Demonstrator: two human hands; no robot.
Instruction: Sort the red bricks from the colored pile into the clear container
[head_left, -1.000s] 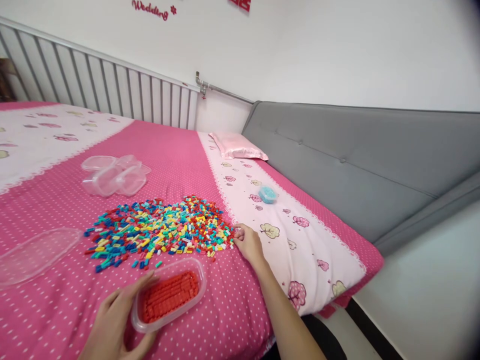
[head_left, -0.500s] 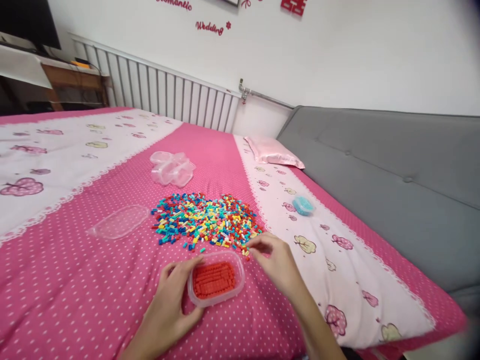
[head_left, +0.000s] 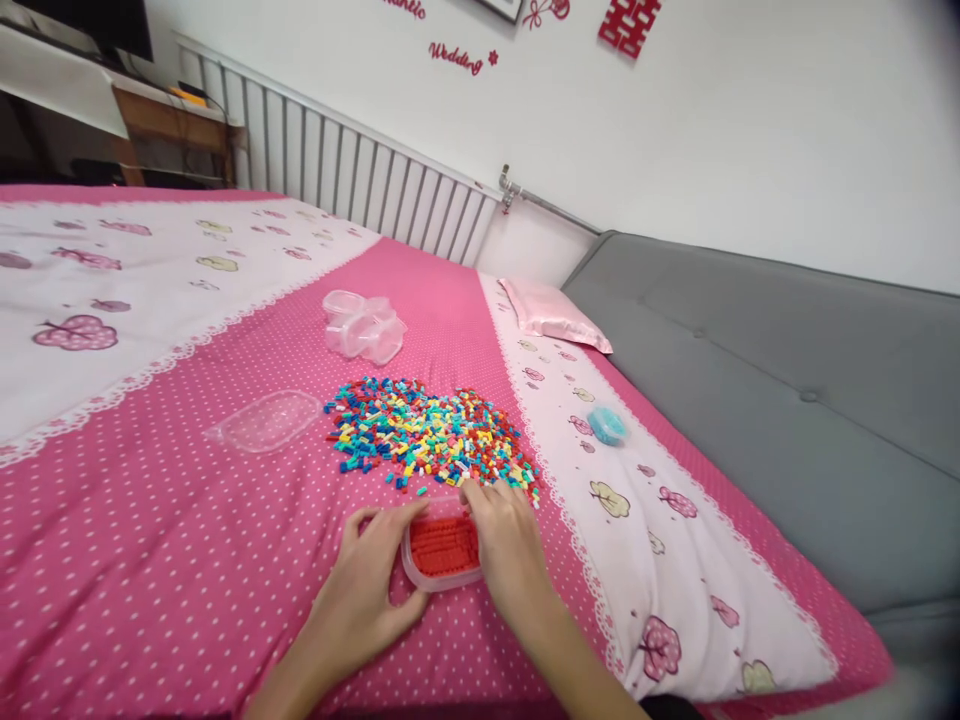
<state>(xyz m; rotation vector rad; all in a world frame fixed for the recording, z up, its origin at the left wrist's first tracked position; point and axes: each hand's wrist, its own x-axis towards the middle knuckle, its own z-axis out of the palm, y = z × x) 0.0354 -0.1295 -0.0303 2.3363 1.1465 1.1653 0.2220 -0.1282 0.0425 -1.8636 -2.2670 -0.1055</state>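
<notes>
A clear plastic container [head_left: 431,583] stands on the pink bedding, with small red bricks [head_left: 442,545] packed in rows inside. My left hand [head_left: 367,570] grips its left side, thumb at the near edge and fingers at the far edge. Over the right end of the container is my right hand [head_left: 504,535], its fingers pinched together at the inside of the far right corner. Whatever is between those fingertips is hidden. Just beyond the container spreads a pile of small mixed-colour bricks [head_left: 435,430].
Left of the pile lies a clear lid [head_left: 270,420]. Farther back are several stacked clear containers [head_left: 364,328]. A closed container with light blue contents [head_left: 606,426] sits to the right. A pink pillow [head_left: 555,315] rests near the grey headboard [head_left: 750,400].
My right hand has moved from the near right edge of the pile to the container, over its right end. The left hand keeps its grip. The camera view has tilted and shifted slightly.
</notes>
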